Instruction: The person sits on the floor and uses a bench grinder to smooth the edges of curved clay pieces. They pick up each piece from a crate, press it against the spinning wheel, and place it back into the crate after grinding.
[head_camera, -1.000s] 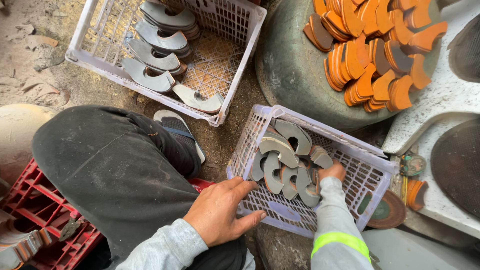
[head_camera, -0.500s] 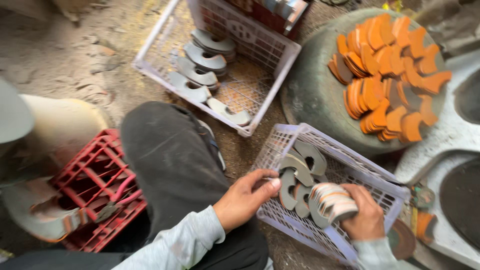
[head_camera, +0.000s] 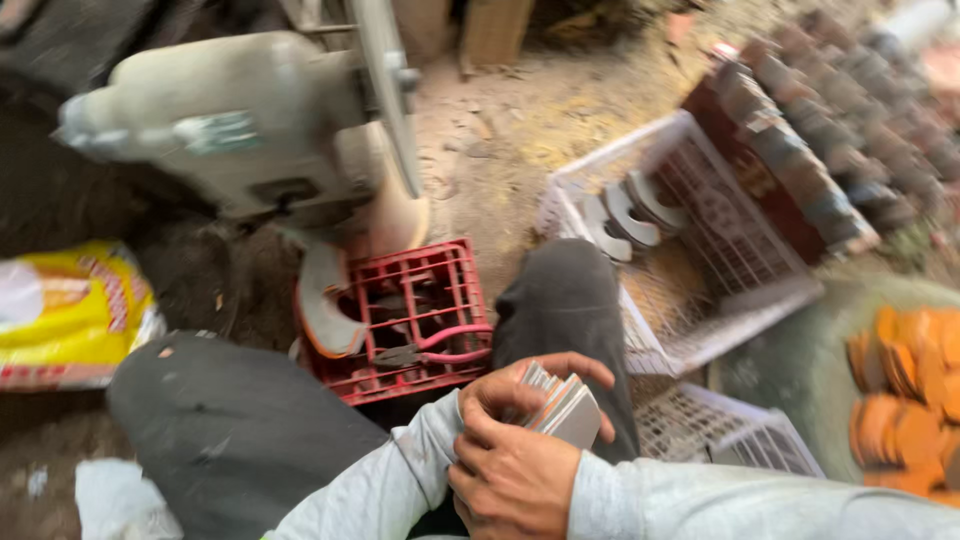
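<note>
Your two hands meet low in the middle of the view, over your right knee (head_camera: 565, 300), and both are closed around one stack of flat grey pieces (head_camera: 562, 405). Your left hand (head_camera: 530, 385) curls over the top of the stack, with a finger reaching across its far edge. Your right hand (head_camera: 515, 480) grips the stack from below and from the near side, its thumb pressed against the left hand. The stack is fanned slightly, so the pale edges of several pieces show side by side. How many pieces it holds cannot be told through the blur.

Just beyond your hands, between your knees, sits a red crate (head_camera: 400, 320). A curved grey piece with an orange rim (head_camera: 325, 305) leans at its left edge, and red-handled pliers (head_camera: 435, 350) lie across its top. Behind the crate stands a pale, dusty machine (head_camera: 240, 130).

To the right of your knee lies a white basket (head_camera: 740, 300) with a few curved grey pieces (head_camera: 625, 215) at its far end. A second white basket (head_camera: 730, 435) sits just beside your right sleeve. Orange pieces (head_camera: 910, 390) are piled on a round grey surface at the right edge. A yellow bag (head_camera: 70, 310) lies on the dirt floor at the far left.
</note>
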